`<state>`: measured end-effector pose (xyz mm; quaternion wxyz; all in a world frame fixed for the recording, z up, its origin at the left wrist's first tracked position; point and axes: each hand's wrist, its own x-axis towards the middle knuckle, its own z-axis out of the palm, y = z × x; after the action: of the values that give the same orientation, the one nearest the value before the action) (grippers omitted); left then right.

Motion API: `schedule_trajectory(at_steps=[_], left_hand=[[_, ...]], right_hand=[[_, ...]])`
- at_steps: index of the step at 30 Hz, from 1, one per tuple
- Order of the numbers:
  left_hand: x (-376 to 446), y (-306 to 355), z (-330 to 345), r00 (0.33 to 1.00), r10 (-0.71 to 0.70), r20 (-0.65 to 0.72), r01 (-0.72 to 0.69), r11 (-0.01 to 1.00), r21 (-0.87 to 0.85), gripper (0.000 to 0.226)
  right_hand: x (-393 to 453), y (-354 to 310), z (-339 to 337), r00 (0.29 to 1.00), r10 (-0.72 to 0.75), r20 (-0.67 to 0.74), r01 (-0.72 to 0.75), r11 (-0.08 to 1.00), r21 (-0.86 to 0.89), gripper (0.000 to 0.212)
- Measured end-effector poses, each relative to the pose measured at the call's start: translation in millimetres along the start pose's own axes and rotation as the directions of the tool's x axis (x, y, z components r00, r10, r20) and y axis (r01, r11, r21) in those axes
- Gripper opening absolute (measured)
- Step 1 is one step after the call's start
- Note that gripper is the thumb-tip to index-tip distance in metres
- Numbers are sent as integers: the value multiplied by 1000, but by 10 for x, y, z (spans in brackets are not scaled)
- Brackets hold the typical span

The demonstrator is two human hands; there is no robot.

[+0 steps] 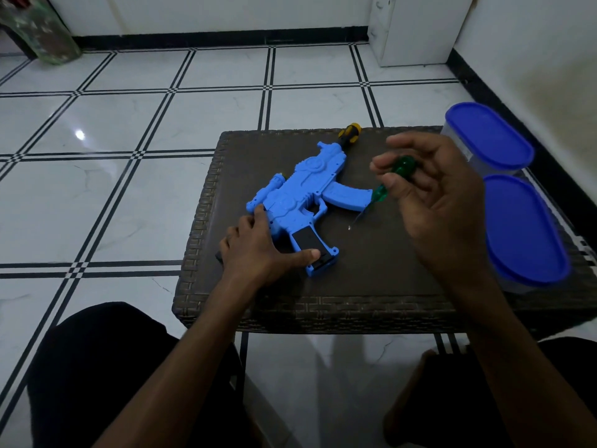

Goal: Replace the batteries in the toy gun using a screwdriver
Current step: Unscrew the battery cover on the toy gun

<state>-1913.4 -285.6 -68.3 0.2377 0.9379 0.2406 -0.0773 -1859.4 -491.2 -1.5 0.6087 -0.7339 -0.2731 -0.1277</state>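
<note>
A glossy white tiled floor (pixel 129 195) with black double lines surrounds a low dark brown woven wicker table (pixel 371 279). Nearest the person, the left hand (pixel 258 250) lies flat on the grip end of a bright blue plastic toy gun (pixel 300 202) lying on its side on the tabletop, thumb across the black panel in the handle. The right hand (pixel 433 195) hovers above the table, fingers closed around a green translucent-handled screwdriver (pixel 381 192), tip pointing down beside the gun. Two blue-lidded clear containers (pixel 510 195) stand at the right edge. Behind the gun's far end lies a yellow-and-black-handled screwdriver (pixel 349 132).
</note>
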Motion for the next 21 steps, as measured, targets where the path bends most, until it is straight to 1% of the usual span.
schedule_trajectory(at_steps=[2,5,13,17,19,21], left_hand=[[1,8,6,1000,-2,1,2,1000,3,129],[9,8,8,1000,-6,0,6,1000,5,129],[16,-11,21,1000,8,-19,-7,1000,25,128],[12,-6,22,1000,5,-20,-4,1000,29,128],[6,-3,19,1000,4,-21,-3,999,34,128],[3,-1,20,1000,3,-19,-2,999,33,128]], right_hand=[[14,129,-52,996,23,-86,-27,999,-47,28],[-4,328,-67,985,45,-166,-72,984,-163,22],[-45,562,-172,967,75,-242,-158,925,-345,21],[-52,583,-226,966,72,-247,-170,900,-401,21],[-57,581,-251,975,34,-221,-136,873,-469,21],[-60,568,-273,987,-22,-160,-72,829,-555,20]])
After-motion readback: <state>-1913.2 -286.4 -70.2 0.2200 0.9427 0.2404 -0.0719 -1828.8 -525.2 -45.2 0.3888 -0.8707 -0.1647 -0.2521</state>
